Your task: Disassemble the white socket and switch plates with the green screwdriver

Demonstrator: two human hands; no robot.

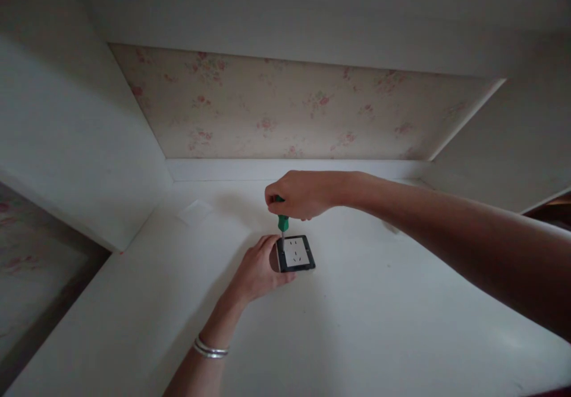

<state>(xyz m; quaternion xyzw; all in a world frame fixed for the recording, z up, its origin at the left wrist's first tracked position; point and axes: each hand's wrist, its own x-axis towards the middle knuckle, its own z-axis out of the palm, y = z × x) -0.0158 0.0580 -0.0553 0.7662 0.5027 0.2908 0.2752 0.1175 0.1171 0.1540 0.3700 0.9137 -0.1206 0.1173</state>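
Observation:
A square wall socket (297, 252) with a white slotted face and a dark frame sits on the white surface, face up. My left hand (261, 267) grips it from the left, with fingers at its far side and the thumb along its near edge. Above it, my right hand (301, 196) is closed around the green handle of a screwdriver (283, 223). The screwdriver stands nearly upright, and its metal shaft comes down on the left side of the socket's dark frame. Its tip is too small to make out clearly.
The white surface (379, 314) spreads beneath both hands. A small pale, flat piece (195, 211) lies towards the back left. Behind is a wall with floral wallpaper (285, 112), framed by white panels. A small object (391, 227) is partly hidden by my right forearm.

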